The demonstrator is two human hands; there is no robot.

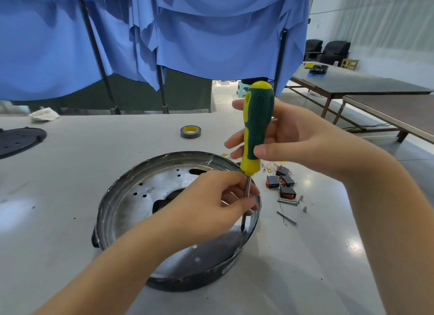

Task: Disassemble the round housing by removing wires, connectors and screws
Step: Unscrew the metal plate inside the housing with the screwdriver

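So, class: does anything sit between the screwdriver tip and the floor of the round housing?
Nothing visible does. The screwdriver stands nearly upright with its tip down on the floor of the round housing near the right rim. The left hand pinches the shaft above the tip; the right hand holds the handle.

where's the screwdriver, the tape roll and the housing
screwdriver (258, 120): head view, on its green and yellow handle
tape roll (190, 132): head view, on its near outer wall
housing (141, 195): head view, on the bare metal floor inside the rim
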